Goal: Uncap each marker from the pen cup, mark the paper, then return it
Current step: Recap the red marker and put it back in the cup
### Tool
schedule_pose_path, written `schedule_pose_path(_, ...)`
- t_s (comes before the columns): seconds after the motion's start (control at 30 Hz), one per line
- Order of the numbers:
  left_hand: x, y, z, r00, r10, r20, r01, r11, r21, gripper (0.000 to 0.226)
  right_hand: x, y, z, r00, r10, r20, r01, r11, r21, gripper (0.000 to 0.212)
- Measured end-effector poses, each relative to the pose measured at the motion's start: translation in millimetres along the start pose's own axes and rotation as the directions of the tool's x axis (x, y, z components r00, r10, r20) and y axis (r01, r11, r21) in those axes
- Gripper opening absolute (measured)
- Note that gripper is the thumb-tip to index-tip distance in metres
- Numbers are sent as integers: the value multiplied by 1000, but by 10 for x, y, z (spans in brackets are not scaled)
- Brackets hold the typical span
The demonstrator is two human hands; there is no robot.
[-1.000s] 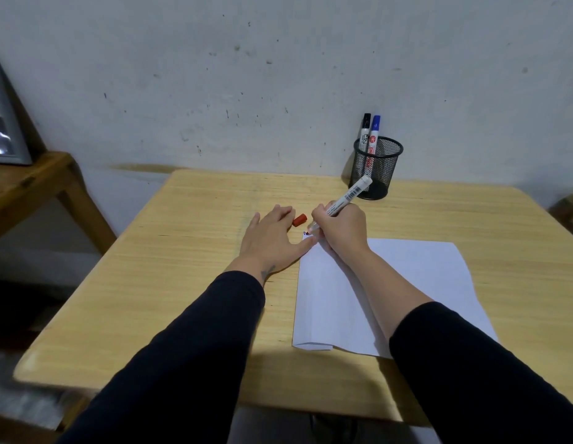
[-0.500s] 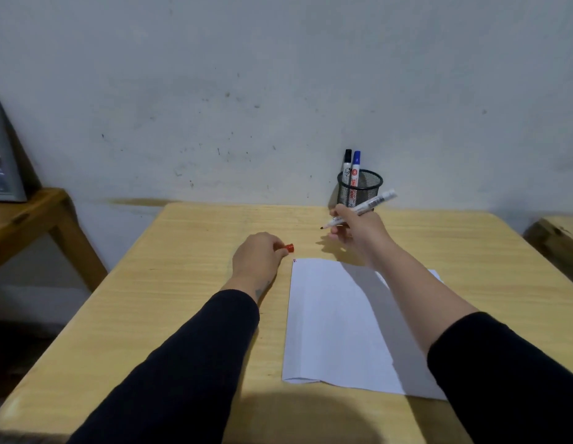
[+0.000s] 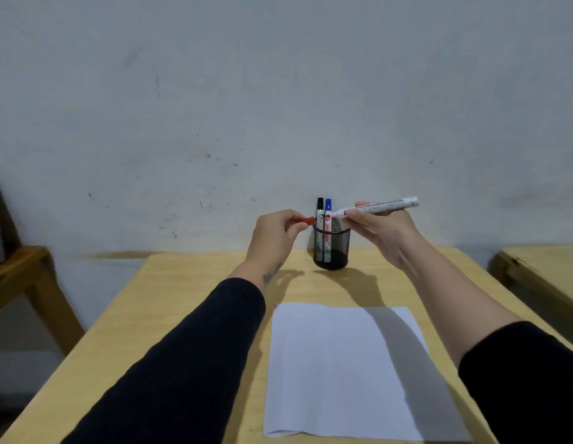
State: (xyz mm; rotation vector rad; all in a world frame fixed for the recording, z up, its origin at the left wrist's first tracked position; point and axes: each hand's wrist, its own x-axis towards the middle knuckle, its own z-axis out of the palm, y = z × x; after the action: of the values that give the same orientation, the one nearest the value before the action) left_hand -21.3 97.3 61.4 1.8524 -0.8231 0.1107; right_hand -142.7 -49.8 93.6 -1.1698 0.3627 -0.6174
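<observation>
The right hand (image 3: 379, 230) holds the marker (image 3: 376, 207) level, and the left hand (image 3: 275, 233) pinches the red cap (image 3: 309, 221) just beside its tip, above the cup (image 3: 330, 248). I think the cap should go on straight until it clicks. Below the hands lie the paper (image 3: 327, 370), the wooden table (image 3: 182, 302) and a stained wall (image 3: 246, 107).
</observation>
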Motion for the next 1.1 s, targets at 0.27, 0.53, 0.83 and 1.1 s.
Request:
schedule_pose_path(0.27,-52,115,154,998,37,47,-34,998,-56,12,-84,-7,-59,1000,2,6,-2,999,-43,19)
schedule_pose_path(0.53,-64,238,201,996,80,36,-76,992,-98,15,-98,53,-15,999,17,48,-18,1000,13,14)
schedule_pose_path(0.83,-48,242,231,996,86,-8,-86,996,-19,15,-41,164,53,998,52,36,-54,997,62,6)
schedule_pose_path(1.1,108,161,219,999,54,-2,-53,994,91,13,55,214,35,821,-533,204,271,49,-961,12)
